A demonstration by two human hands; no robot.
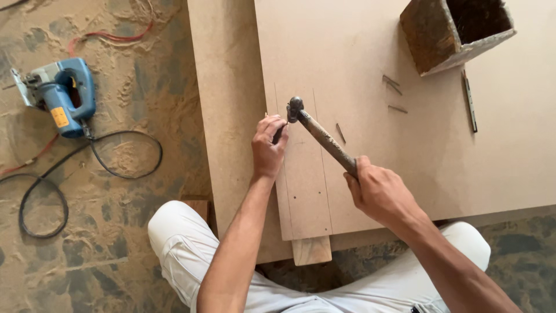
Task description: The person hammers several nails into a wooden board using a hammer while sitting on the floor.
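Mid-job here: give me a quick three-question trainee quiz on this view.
1. Which hand grips the hammer?
2. True or false: the jigsaw lies on the board.
3. The loose nails lie nearest: A) the wooden box B) the cable C) the knee?

Key: 1. The right hand; the left hand pinches a nail at the hammer head. 2. False, it's on the dusty floor. 3. A.

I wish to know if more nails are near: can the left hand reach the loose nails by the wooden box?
Probably yes: the left hand is busy at the hammer head, but bare board lies open towards the loose nails beside the wooden box.
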